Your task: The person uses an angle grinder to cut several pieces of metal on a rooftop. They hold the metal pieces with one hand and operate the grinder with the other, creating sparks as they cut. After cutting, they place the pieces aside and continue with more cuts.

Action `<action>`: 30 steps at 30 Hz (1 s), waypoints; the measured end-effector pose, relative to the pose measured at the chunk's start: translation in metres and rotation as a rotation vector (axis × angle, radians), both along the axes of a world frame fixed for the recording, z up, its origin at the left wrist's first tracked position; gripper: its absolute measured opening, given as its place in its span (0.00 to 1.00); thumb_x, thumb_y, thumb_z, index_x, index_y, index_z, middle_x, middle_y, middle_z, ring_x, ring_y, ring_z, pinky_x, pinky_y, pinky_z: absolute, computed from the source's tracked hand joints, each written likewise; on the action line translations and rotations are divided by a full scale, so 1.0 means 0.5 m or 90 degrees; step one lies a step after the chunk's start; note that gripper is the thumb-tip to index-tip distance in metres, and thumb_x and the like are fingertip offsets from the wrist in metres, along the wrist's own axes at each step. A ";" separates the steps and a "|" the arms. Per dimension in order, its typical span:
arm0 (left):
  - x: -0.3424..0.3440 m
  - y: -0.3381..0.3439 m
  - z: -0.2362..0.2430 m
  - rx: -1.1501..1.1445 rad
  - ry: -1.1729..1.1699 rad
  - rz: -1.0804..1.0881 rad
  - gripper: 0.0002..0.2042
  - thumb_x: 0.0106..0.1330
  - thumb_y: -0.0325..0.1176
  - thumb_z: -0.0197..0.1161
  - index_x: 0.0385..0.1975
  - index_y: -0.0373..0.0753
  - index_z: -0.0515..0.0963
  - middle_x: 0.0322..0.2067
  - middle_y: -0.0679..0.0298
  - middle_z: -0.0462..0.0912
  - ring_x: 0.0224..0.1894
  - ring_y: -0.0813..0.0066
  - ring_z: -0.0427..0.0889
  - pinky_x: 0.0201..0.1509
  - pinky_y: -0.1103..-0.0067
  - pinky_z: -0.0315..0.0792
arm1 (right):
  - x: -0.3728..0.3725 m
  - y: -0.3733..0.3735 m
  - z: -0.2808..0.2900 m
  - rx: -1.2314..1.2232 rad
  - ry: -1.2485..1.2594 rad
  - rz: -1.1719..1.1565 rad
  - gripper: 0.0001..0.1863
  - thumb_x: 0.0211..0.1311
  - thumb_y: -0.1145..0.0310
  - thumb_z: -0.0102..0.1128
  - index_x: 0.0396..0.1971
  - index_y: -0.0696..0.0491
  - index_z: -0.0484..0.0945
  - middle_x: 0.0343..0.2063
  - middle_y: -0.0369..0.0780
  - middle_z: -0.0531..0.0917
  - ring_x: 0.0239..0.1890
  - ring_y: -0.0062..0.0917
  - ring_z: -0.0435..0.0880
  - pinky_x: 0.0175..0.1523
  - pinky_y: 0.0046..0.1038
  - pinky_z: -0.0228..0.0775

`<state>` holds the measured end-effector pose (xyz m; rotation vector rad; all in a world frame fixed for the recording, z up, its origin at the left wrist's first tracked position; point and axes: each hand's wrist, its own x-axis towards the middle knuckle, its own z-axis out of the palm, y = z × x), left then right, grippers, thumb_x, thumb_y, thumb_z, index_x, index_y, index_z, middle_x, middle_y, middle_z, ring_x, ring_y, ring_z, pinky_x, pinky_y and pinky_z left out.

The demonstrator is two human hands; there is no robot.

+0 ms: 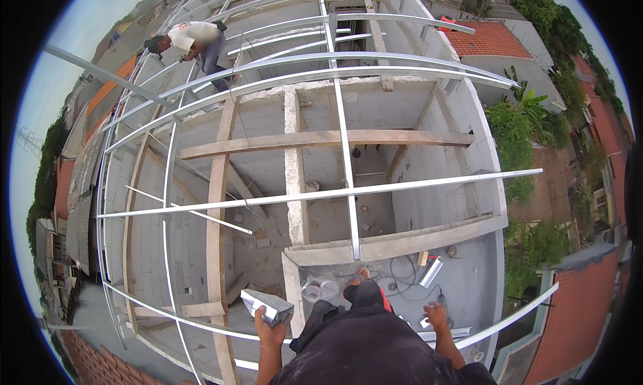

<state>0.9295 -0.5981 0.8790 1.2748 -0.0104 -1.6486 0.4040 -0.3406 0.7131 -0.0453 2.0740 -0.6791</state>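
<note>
My left hand (270, 331) is closed around a short block of silver metal channel (273, 307), which may be several cut pieces nested together. It is raised beside the low wall, over the open room below. My right hand (437, 316) hangs at my other side, above the grey slab (477, 264). Its fingers are curled, and whatever they may hold is too small to make out. Below it on the slab lie silver channel offcuts (455, 333) and a dark power tool (441, 298) with a cable.
Long silver metal channels (321, 196) cross above roofless block-walled rooms, with wooden beams (218, 177) beneath. Another person (194, 40) bends over the framing at far left. Near my feet are clear plastic bags (321, 290), loose cables (395, 276) and another channel piece (432, 272).
</note>
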 end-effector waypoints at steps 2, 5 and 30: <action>-0.022 -0.009 0.019 0.016 -0.055 -0.011 0.41 0.65 0.53 0.72 0.77 0.47 0.66 0.66 0.57 0.79 0.69 0.46 0.78 0.71 0.40 0.72 | -0.039 -0.039 0.006 -0.017 0.012 0.014 0.27 0.68 0.68 0.75 0.64 0.62 0.82 0.39 0.49 0.92 0.34 0.29 0.92 0.31 0.32 0.83; -0.027 -0.005 0.021 0.055 -0.094 0.007 0.42 0.64 0.55 0.71 0.78 0.47 0.66 0.68 0.57 0.78 0.70 0.47 0.77 0.73 0.41 0.69 | -0.082 -0.093 0.019 -0.042 0.034 0.027 0.27 0.68 0.68 0.75 0.64 0.61 0.82 0.39 0.47 0.92 0.34 0.28 0.92 0.31 0.31 0.83; -0.055 -0.254 0.001 -0.093 -0.121 0.164 0.45 0.64 0.52 0.76 0.80 0.49 0.63 0.72 0.55 0.72 0.74 0.46 0.72 0.78 0.39 0.67 | -0.210 0.120 -0.059 0.009 0.009 -0.214 0.28 0.76 0.58 0.68 0.71 0.51 0.77 0.52 0.42 0.87 0.48 0.33 0.89 0.46 0.38 0.84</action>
